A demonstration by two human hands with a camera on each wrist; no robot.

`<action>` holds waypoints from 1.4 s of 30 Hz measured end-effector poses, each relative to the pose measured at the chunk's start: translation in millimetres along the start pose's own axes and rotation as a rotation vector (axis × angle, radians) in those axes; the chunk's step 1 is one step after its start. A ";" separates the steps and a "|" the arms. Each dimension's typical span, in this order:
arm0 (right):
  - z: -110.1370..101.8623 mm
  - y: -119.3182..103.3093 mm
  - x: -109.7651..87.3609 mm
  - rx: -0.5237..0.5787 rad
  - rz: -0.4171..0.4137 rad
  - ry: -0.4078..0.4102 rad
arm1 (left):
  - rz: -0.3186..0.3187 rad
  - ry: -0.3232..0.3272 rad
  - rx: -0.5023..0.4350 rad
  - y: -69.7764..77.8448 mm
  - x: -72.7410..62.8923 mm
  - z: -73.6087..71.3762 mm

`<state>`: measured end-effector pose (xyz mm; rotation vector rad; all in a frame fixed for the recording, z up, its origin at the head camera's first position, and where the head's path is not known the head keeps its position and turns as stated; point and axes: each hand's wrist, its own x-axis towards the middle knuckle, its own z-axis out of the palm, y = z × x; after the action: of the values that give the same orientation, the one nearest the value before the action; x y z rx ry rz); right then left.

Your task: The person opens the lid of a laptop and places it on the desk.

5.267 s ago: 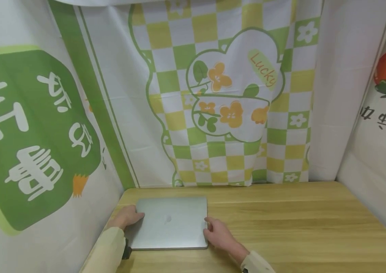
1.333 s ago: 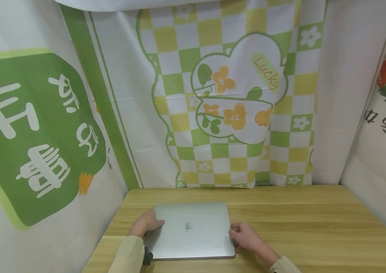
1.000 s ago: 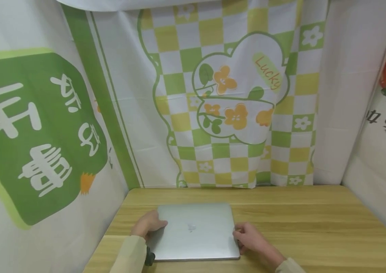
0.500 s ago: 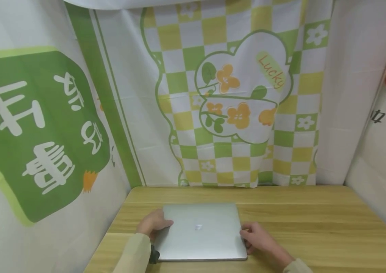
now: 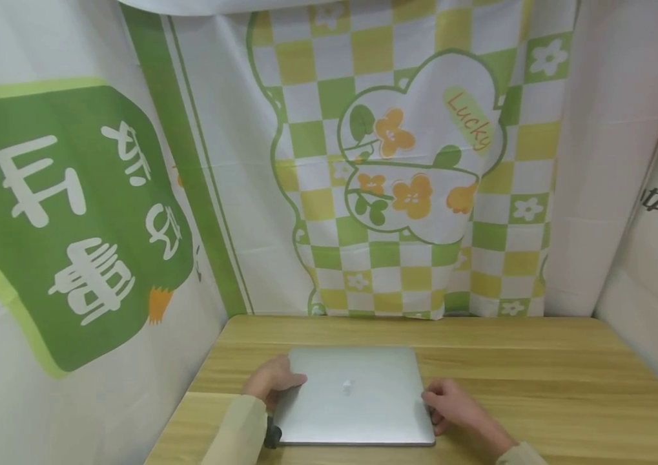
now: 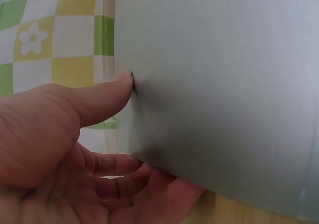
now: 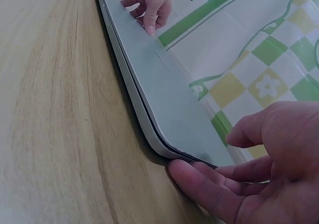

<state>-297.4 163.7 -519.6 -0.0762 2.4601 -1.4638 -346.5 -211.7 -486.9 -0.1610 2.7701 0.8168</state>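
Silver and closed, the laptop (image 5: 358,407) lies flat on or just over the desk (image 5: 538,368); your left hand (image 5: 274,376) pinches its left edge, your right hand (image 5: 453,402) grips its right, so guide both sides evenly to avoid twisting it

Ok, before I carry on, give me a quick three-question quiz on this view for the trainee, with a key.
1. True or false: the silver laptop stands wide open.
2. How many hands touch the laptop? A) none B) one C) two
3. Fill in: the left hand rests its ____ on the laptop's top face.

Key: 1. False, it is closed. 2. C, the right hand touches it too. 3. thumb
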 end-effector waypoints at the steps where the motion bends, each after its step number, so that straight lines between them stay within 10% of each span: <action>1: -0.8 0.8 -1.1 0.000 0.003 0.000 | 0.000 -0.001 -0.005 0.6 -0.7 1.6; 42: -44.8 28.9 -25.6 -0.038 -0.034 -0.035 | 0.053 -0.020 0.015 47.8 -10.5 26.5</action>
<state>-281.8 220.8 -519.3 -0.1504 2.4708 -1.4172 -339.3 -156.8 -480.7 -0.0759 2.7714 0.8062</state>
